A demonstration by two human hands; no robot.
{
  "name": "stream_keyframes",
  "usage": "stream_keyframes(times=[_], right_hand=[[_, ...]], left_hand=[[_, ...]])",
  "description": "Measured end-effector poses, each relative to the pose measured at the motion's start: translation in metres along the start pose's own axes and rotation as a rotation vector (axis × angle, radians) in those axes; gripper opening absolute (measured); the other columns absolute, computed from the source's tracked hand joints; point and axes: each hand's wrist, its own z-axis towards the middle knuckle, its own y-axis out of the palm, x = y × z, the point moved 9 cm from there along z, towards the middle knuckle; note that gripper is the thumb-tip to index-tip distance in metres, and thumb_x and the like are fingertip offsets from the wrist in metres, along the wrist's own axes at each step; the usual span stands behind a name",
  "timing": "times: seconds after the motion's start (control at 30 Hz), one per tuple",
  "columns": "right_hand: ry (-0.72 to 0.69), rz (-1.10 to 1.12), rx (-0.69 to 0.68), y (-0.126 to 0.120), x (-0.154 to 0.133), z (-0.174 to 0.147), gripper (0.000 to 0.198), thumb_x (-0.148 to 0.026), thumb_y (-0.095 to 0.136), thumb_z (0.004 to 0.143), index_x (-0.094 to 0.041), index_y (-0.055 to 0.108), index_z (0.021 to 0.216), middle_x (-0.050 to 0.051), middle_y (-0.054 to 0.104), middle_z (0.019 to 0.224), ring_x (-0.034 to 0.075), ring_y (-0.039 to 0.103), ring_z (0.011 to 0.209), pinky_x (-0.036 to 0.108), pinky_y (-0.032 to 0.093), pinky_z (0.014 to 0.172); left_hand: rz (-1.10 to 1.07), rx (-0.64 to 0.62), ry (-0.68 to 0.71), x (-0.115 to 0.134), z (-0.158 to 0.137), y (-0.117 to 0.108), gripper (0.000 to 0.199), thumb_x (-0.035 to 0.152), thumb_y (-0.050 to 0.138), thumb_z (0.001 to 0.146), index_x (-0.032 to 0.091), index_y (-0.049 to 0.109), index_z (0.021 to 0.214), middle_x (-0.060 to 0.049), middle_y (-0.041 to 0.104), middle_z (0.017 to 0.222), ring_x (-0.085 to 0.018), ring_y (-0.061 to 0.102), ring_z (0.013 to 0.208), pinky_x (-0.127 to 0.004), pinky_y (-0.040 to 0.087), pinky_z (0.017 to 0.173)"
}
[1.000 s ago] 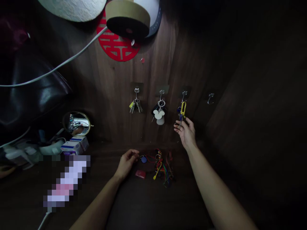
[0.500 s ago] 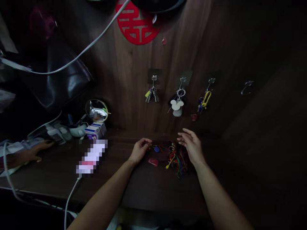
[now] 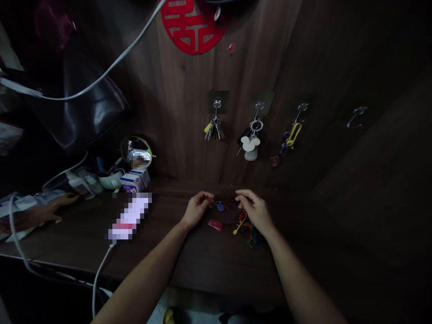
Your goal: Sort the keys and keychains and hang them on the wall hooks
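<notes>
On the dark wooden shelf, my left hand (image 3: 197, 209) rests with loosely curved fingers, thumb and fingertips apart, holding nothing I can see. Just right of its fingertips lies a round blue key fob (image 3: 220, 207) on a ring. A red flat tag (image 3: 215, 224) lies below the fob, nearer to me. My right hand (image 3: 255, 210) hovers over a tangle of coloured cords (image 3: 248, 229), fingers bent and slightly spread, with no object visible in them. Its palm hides part of the cords. A yellow cord end (image 3: 235, 231) sticks out to the left of the tangle.
On the wall hooks hang a key bunch (image 3: 214, 129), keys with a white mouse-head charm (image 3: 250, 144) and a yellow-strapped set (image 3: 293, 137); a bare hook (image 3: 357, 117) is further right. A charging phone (image 3: 131, 216), small boxes (image 3: 135, 180) and a round mirror (image 3: 137, 150) stand left.
My right hand has moved left, from beside the cords to above them. My left hand stays about where it was. The view has tilted slightly.
</notes>
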Motion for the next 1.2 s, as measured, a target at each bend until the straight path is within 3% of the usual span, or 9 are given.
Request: stream_keyframes(times=[0.17,0.33,0.53,0.73,0.97,1.1,1.2], right_hand=[[-0.117,-0.281,-0.119,0.011,-0.006,-0.006,0.019,-0.028,0.046,0.083,-0.028,0.064,0.090,0.000,0.068,0.082,0.016,0.063,0.069,0.029,0.049,0.065],[-0.180,-0.373,-0.149,0.013,-0.010,-0.006,0.021,-0.025,0.044,0.084,-0.028,0.063,0.091,0.000,0.068,0.085,0.018,0.063,0.080,0.031,0.048,0.071],[-0.142,-0.384,0.022,-0.009,-0.007,-0.001,0.021,-0.025,0.044,0.083,-0.027,0.063,0.090,0.001,0.069,0.081,0.019,0.064,0.076,0.031,0.048,0.068],[-0.089,-0.413,0.115,-0.022,-0.002,0.001,0.020,-0.026,0.044,0.082,-0.026,0.063,0.090,0.002,0.069,0.083,0.019,0.064,0.074,0.029,0.048,0.064],[-0.079,-0.408,0.095,-0.021,0.000,0.002,0.020,-0.024,0.044,0.082,-0.026,0.063,0.090,0.002,0.068,0.080,0.019,0.064,0.075,0.029,0.048,0.064],[-0.068,-0.413,0.076,-0.019,0.002,0.002,0.019,-0.024,0.044,0.083,-0.026,0.062,0.089,0.001,0.068,0.080,0.019,0.064,0.077,0.030,0.048,0.066],[-0.108,-0.398,0.012,-0.012,-0.001,0.002,0.020,-0.024,0.044,0.085,-0.026,0.062,0.090,0.001,0.068,0.083,0.018,0.063,0.079,0.030,0.047,0.072]], left_hand=[[0.148,-0.061,0.052,0.006,-0.005,0.003,0.019,0.030,0.055,0.076,0.017,0.062,0.088,0.000,0.062,0.073,-0.011,0.055,0.062,-0.022,0.044,0.062],[0.441,-0.126,0.158,0.024,-0.014,0.005,0.018,0.029,0.052,0.079,0.020,0.066,0.087,-0.001,0.068,0.081,-0.016,0.061,0.076,-0.024,0.044,0.071],[0.564,-0.322,0.308,0.036,-0.030,0.026,0.021,0.031,0.056,0.079,0.023,0.067,0.095,-0.003,0.067,0.095,-0.020,0.059,0.092,-0.029,0.041,0.086],[0.739,-0.498,0.476,0.037,-0.044,0.049,0.029,0.037,0.067,0.071,0.024,0.067,0.097,-0.006,0.065,0.097,-0.023,0.055,0.095,-0.032,0.039,0.087],[0.822,-0.457,0.455,0.031,-0.041,0.050,0.006,0.024,0.060,0.076,0.020,0.064,0.078,-0.005,0.061,0.088,-0.021,0.053,0.088,-0.032,0.038,0.082],[0.782,-0.385,0.439,0.032,-0.035,0.042,0.007,0.024,0.056,0.078,0.020,0.061,0.077,-0.005,0.061,0.087,-0.020,0.054,0.087,-0.032,0.037,0.084],[0.638,-0.254,0.372,0.035,-0.027,0.027,0.012,0.029,0.051,0.083,0.020,0.058,0.081,-0.004,0.062,0.086,-0.019,0.055,0.085,-0.029,0.039,0.081]])
